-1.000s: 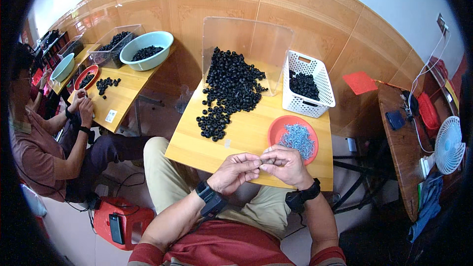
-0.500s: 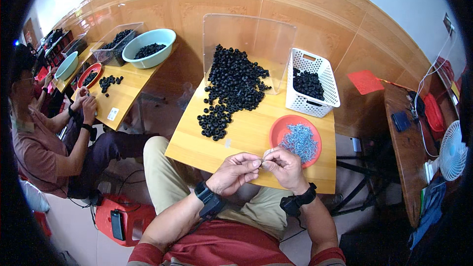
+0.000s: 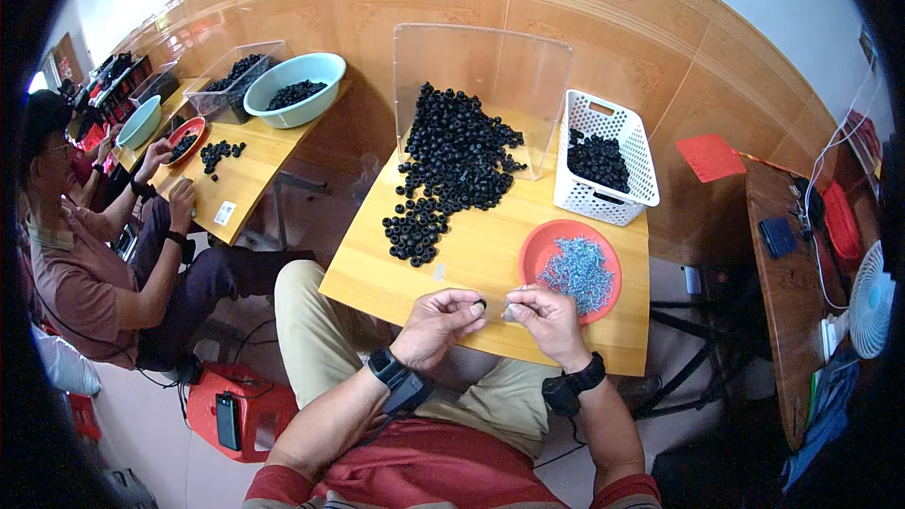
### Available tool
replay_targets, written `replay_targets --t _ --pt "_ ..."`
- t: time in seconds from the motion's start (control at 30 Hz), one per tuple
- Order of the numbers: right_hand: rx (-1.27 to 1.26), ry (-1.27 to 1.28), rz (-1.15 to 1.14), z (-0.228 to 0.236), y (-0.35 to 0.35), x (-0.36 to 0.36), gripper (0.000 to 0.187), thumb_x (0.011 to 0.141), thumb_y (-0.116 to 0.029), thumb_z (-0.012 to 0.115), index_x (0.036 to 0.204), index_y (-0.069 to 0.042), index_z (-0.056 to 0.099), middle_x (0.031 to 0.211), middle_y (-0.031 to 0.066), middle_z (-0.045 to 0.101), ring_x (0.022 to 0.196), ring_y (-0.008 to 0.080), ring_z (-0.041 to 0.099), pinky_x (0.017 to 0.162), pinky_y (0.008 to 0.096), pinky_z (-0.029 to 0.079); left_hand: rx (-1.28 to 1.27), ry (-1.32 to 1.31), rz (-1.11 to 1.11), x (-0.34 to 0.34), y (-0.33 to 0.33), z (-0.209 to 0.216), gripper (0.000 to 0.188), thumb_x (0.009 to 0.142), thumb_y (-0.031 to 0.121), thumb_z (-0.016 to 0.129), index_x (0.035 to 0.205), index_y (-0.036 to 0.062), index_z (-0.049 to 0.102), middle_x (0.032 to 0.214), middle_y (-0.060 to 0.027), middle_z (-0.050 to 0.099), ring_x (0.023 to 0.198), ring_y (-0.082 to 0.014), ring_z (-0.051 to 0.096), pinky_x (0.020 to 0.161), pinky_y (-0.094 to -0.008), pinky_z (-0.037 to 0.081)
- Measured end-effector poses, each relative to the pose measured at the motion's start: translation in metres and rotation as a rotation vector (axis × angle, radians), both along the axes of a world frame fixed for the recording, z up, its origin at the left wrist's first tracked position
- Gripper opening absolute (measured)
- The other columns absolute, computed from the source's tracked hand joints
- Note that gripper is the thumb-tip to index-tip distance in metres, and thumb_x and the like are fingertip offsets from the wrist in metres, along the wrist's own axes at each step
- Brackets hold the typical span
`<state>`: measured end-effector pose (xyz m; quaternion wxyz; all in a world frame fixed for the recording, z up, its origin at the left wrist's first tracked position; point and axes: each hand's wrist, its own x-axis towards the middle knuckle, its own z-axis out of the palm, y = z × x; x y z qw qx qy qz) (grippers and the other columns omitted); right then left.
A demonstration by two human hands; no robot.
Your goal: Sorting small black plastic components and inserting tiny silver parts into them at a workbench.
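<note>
Over the near edge of the yellow table [image 3: 377, 269], my two hands face each other with a small gap between the fingertips. My left hand [image 3: 434, 328] is closed, pinching a small black ring-shaped part [image 3: 482, 303] between thumb and forefinger. Thumb and forefinger of my right hand [image 3: 551, 322] are pressed together; a small greyish bit shows at their tips, too small to name. Just beyond the right hand lies a red plate [image 3: 531, 256] heaped with small silvery-blue metal pieces [image 3: 577, 275]. A large pile of black ring-shaped parts [image 3: 452, 146] spreads across the table's far left.
A clear plastic bin [image 3: 481, 42] lies tipped behind the pile. Beside it stands a white perforated basket [image 3: 589, 205] holding more black parts. At left, a co-worker [image 3: 104, 273] sits at another table [image 3: 259, 151] with a pale green basin [image 3: 316, 106]. A red stool [image 3: 245, 415] stands on the floor.
My hands were together at the fingertips and have parted slightly, the black part staying in the left. The co-worker's hands have separated, one reaching toward a red plate.
</note>
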<state>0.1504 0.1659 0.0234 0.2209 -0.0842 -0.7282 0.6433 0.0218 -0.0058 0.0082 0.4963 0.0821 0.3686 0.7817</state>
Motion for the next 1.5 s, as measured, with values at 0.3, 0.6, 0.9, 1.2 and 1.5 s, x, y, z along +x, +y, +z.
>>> replay_targets --t 0.3,0.6,0.9,1.2,1.5 --pt "-0.12 -0.059 0.108 -0.003 -0.003 0.0 0.011 0.095 -0.002 0.062 0.101 0.006 0.066 0.089 0.0075 0.066 0.08 0.0152 0.069 0.073 0.0268 0.058 -0.057 0.167 0.057 0.003 -0.002 -0.004 0.019 0.09 -0.001 0.067 0.11 -0.0011 0.064 0.097 -0.0087 0.068 0.087 -0.0152 0.067 0.079 -0.0275 0.057" --pt "-0.227 -0.041 0.165 -0.025 -0.005 0.003 0.019 0.096 -0.015 0.064 0.101 0.003 0.067 0.084 0.007 0.07 0.077 0.0119 0.067 0.07 0.0252 0.055 -0.148 0.291 0.097 0.014 -0.002 -0.004 0.022 0.086 0.003 0.073 0.106 0.0023 0.066 0.093 -0.0083 0.07 0.081 -0.015 0.068 0.074 -0.0269 0.056" --pt "-0.184 0.018 0.112 -0.013 -0.013 0.006 0.018 0.095 -0.014 0.066 0.098 0.003 0.068 0.083 0.0072 0.07 0.075 0.0117 0.067 0.066 0.025 0.055 -0.09 0.229 0.009 0.02 0.002 0.014 0.02 0.086 0.0 0.073 0.104 0.0001 0.065 0.093 -0.0098 0.07 0.084 -0.0166 0.069 0.078 -0.0297 0.058" --pt "-0.034 0.027 0.021 -0.005 -0.032 -0.002 0.016 0.093 -0.011 0.067 0.093 0.004 0.071 0.08 0.007 0.067 0.069 0.0114 0.064 0.06 0.024 0.051 -0.014 0.294 -0.085 0.005 -0.013 0.013 0.022 0.087 -0.002 0.071 0.107 -0.0023 0.064 0.098 -0.0118 0.071 0.085 -0.0164 0.069 0.079 -0.029 0.058" --pt "0.072 -0.128 -0.131 0.01 -0.066 -0.014 0.018 0.094 -0.01 0.064 0.101 0.006 0.07 0.086 0.0102 0.066 0.075 0.0152 0.066 0.065 0.027 0.053 0.031 0.205 -0.098 -0.014 -0.022 0.003 0.019 0.087 -0.002 0.071 0.105 -0.0023 0.065 0.097 -0.0113 0.07 0.086 -0.0165 0.069 0.081 -0.0304 0.059"
